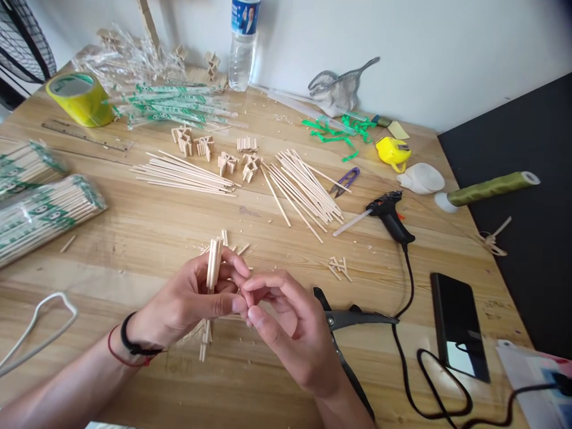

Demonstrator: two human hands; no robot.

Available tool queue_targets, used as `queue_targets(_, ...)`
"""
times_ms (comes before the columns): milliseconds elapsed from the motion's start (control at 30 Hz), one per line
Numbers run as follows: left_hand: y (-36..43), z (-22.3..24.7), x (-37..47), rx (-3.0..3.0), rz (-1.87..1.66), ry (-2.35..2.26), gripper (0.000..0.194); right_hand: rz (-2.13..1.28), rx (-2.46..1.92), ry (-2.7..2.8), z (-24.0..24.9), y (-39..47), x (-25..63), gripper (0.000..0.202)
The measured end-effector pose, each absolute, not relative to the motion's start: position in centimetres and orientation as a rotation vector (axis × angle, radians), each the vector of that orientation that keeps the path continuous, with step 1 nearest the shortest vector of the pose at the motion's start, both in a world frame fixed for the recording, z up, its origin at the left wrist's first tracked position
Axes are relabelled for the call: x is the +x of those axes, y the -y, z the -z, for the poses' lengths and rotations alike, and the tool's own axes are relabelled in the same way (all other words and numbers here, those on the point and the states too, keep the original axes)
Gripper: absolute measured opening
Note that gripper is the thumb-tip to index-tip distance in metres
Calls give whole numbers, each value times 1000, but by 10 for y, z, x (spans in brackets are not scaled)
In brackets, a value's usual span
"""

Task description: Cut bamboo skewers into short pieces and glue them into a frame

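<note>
My left hand (192, 301), with a black band and a red string at the wrist, holds a bundle of short wooden stick pieces (214, 265) upright between its fingers and palm. Its thumb and fingertips meet those of my right hand (292, 328) just right of the bundle. Whatever the touching fingertips pinch is too small or hidden to make out. More stick pieces show below my left hand, and short cut pieces (242, 249) lie behind it. Several small glued stick blocks (227, 162) stand farther back, near two spreads of long thin sticks (187, 176), (306, 190).
Right of my right hand lie black cutters (353, 319), a glue gun (388, 217) with its cable, and a phone (460, 325). Purple snips (346, 180) and a yellow tape measure (393, 152) are farther back. Bagged sticks (44, 217) lie left; a bottle (242, 53) stands by the wall.
</note>
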State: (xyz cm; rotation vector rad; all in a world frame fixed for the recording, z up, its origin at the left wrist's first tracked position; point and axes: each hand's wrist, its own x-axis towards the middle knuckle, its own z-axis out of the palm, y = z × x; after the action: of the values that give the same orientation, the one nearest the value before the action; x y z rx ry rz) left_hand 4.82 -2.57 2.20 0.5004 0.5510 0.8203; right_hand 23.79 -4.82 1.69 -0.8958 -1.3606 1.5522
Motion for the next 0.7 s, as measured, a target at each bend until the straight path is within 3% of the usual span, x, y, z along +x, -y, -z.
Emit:
queue_targets(300,30,-17,49,567,-804,-569,20,-1563,-922,1362,-16,50,234,10)
queue_targets(700,29,-19,49,560,-780,-559,22,-1592,-833,1354,-17,51,233,16)
